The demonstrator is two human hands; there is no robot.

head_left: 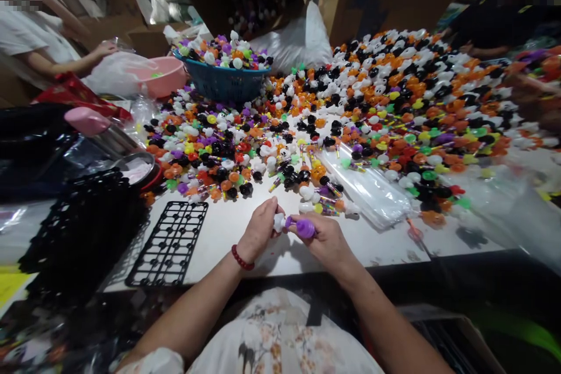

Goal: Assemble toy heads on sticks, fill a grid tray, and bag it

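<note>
Purple and white plastic pieces held end to end

A glossy purple plastic piece (305, 228), rounded and ridged at its wide end, lies sideways in the right fingers (323, 227), its narrower end pointing left. There a small white plastic piece (279, 222), partly hidden by the left fingers (272, 208), faces it above the counter (219, 251); whether they are joined is unclear.

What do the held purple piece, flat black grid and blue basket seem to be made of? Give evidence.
Purple piece: probably smooth, glossy plastic; light glints on its rounded surface.
Black grid: likely moulded plastic, given its thin, regular bars; finish hard to tell.
Blue basket: probably plastic, judging by its even colour and slotted side.
</note>
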